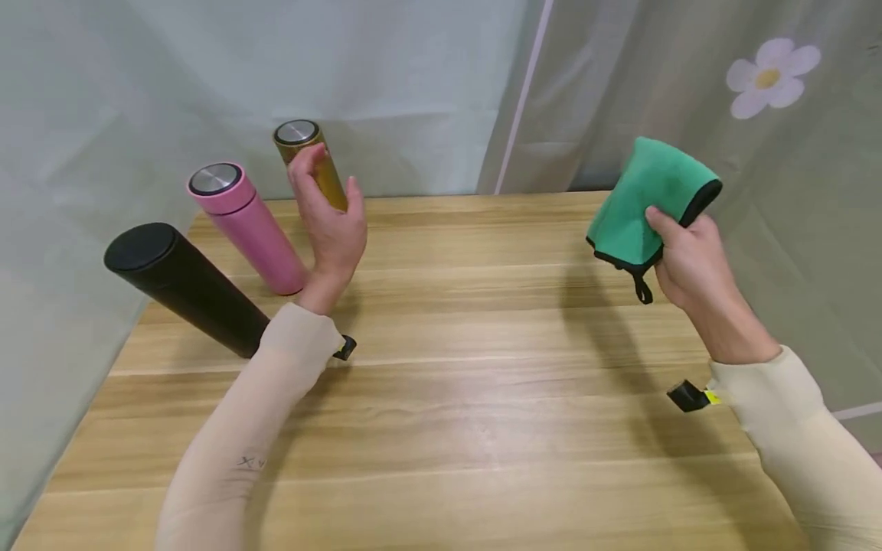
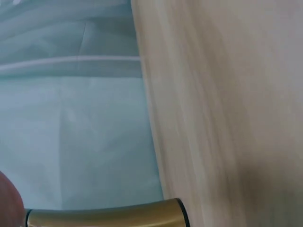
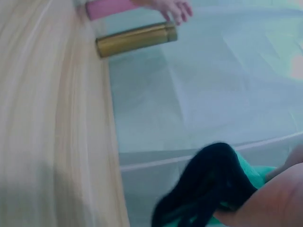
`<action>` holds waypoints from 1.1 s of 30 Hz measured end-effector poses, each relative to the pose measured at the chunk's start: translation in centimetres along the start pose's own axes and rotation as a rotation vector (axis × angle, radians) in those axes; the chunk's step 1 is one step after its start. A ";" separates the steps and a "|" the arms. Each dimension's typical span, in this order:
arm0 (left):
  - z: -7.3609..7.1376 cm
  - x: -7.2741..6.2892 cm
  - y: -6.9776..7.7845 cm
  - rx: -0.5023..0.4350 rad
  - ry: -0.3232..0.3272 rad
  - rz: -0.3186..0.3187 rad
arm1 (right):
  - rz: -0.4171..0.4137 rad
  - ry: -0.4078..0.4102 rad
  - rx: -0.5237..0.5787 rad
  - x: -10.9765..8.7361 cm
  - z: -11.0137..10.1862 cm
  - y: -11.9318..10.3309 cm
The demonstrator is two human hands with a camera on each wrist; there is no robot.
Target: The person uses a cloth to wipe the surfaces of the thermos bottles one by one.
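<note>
My left hand (image 1: 334, 222) is raised beside a gold thermos bottle (image 1: 329, 177), its fingers bent loosely near the bottle's upper part. Seen from the right wrist, that left hand (image 3: 171, 7) is close to the lid end of the gold bottle (image 3: 135, 41) and not wrapped round it. In the left wrist view, only part of the gold bottle (image 2: 109, 215) shows at the bottom edge. At the right, above the table, my right hand (image 1: 692, 260) grips a folded green cloth (image 1: 651, 195) with black edging and a hanging loop, thumb on top.
A pink thermos bottle (image 1: 258, 241) and a black thermos bottle (image 1: 200, 295) stand upright left of my left hand, in a row with the gold one. Beneath everything is a wooden table (image 1: 468, 367). A pale curtain (image 1: 413, 92) hangs behind its far edge.
</note>
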State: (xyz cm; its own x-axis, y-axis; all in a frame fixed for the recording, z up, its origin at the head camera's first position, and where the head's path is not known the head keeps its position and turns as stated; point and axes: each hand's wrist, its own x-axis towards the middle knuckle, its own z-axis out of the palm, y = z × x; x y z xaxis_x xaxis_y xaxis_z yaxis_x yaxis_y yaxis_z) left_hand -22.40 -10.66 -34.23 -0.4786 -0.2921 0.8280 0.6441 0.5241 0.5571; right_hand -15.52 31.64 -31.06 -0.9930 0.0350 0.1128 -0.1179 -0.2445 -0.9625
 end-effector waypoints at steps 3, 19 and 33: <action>-0.3 -1.0 0.4 0.039 -0.159 -0.071 | -0.085 0.091 -0.048 1.6 0.7 0.2; -2.5 -4.3 2.1 0.139 -0.698 -0.379 | -0.087 -0.214 -1.017 5.8 0.8 6.1; -3.4 -3.6 1.2 0.185 -0.976 -0.555 | -0.065 -0.733 -1.504 0.4 3.5 10.3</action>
State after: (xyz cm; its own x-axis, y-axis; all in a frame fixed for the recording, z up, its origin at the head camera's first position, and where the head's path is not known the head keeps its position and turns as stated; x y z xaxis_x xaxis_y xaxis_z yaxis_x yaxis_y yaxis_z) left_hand -17.87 -11.70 -36.38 -0.9826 0.1843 0.0227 0.1393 0.6507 0.7465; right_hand -17.12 25.79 -40.06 -0.8309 -0.5283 -0.1746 -0.4766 0.8377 -0.2668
